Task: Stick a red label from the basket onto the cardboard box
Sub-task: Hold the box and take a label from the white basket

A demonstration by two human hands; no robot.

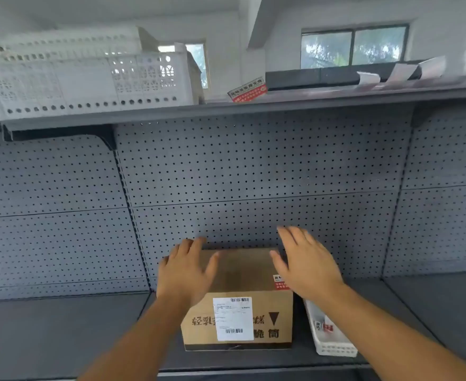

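A cardboard box point(240, 273) stands on the grey lower shelf, its front face carrying a white shipping label and inverted printed characters. A red label point(279, 282) lies stuck on the top right of the box, partly hidden by my right hand. My left hand point(183, 273) hovers open over the box's top left corner, holding nothing. My right hand point(307, 261) is open with fingers spread over the box's right edge. A small white basket point(333, 349) with red labels point(325, 327) inside sits just right of the box, under my right forearm.
Grey pegboard point(253, 174) backs the shelf. On the upper shelf point(281, 101) stand a large white perforated crate point(83, 83), a loose red-and-white label point(247, 90), a black bar and several paper tags.
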